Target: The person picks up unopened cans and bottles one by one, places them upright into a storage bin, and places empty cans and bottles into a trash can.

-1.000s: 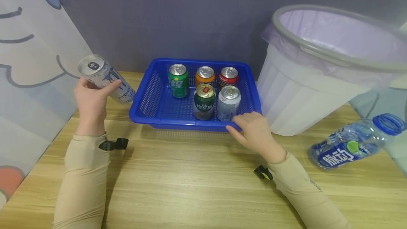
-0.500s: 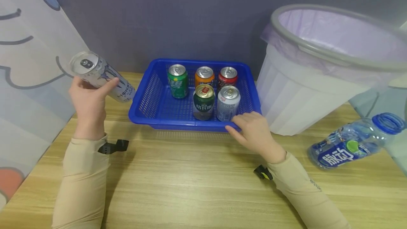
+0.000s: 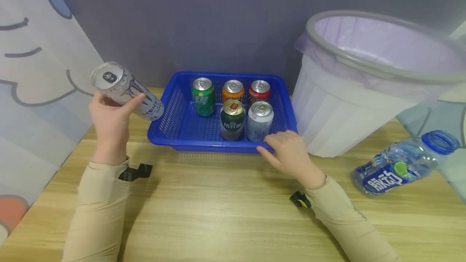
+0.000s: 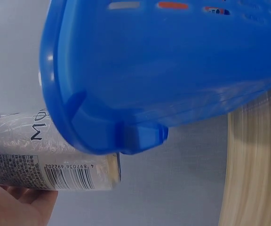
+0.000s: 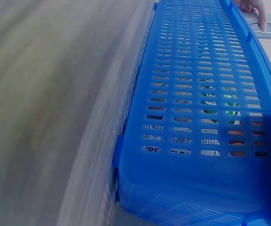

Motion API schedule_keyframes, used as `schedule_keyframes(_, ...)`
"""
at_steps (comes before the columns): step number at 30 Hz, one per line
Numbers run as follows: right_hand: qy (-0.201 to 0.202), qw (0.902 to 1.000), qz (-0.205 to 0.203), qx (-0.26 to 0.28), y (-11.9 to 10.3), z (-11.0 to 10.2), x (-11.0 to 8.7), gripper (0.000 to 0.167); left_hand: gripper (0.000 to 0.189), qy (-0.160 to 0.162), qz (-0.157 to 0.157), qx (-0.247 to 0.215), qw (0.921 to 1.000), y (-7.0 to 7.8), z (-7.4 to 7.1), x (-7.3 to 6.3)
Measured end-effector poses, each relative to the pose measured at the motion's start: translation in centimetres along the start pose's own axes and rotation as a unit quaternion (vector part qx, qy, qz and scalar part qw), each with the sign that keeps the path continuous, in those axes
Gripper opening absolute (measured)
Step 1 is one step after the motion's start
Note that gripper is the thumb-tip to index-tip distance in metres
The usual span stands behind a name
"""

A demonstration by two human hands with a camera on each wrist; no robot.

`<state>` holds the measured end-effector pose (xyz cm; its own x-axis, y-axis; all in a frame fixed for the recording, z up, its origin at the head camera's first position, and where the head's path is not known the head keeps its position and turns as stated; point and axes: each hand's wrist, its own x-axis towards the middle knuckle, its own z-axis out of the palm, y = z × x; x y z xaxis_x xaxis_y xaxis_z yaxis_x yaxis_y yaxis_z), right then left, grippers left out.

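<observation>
My left hand point(image 3: 113, 126) grips a tall silver-white Monster drink can point(image 3: 127, 90), tilted with its top to the left. The can's bottom end is at the left rim of a blue plastic basket point(image 3: 196, 145); whether they touch I cannot tell. In the left wrist view the basket's corner point(image 4: 93, 127) partly hides the can point(image 4: 55, 155). My right hand point(image 3: 289, 155) grips the basket's front right rim, fingers over it and thumb outside. Inside stand a green can point(image 3: 204, 98), an orange can point(image 3: 233, 88), a red can point(image 3: 259, 89), a dark green can point(image 3: 232, 120) and a silver can point(image 3: 260, 122).
To the right of the basket stands a white bin point(image 3: 338, 100) with a purple liner. A clear bottle with a blue label point(image 3: 386, 177) stands on the wooden table point(image 3: 211, 209) at the right. A grey wall point(image 3: 218, 23) rises behind the basket.
The can in my left hand shifted a little left, then back right toward the basket's left rim. My right hand keeps its grip on the rim. The head view tipped slightly.
</observation>
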<state>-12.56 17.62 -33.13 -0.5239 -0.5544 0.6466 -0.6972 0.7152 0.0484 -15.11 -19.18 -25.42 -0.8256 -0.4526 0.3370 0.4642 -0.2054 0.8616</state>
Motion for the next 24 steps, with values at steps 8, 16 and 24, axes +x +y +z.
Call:
schedule_keyframes(8,0.000,1.0000,-0.001,0.002,0.0,0.0,0.0,0.061,0.058,-0.014,0.013,-0.014,0.9997,-0.2,0.5,-0.4)
schedule_keyframes(16,0.005,1.0000,-0.003,-0.001,0.0,0.0,0.2,0.060,0.058,-0.020,0.013,-0.016,0.9996,-0.3,1.1,-0.8)
schedule_keyframes(24,0.001,1.0000,-0.001,-0.001,0.0,0.0,0.1,0.061,0.058,-0.031,0.021,-0.015,0.9992,-0.7,1.4,-1.2)
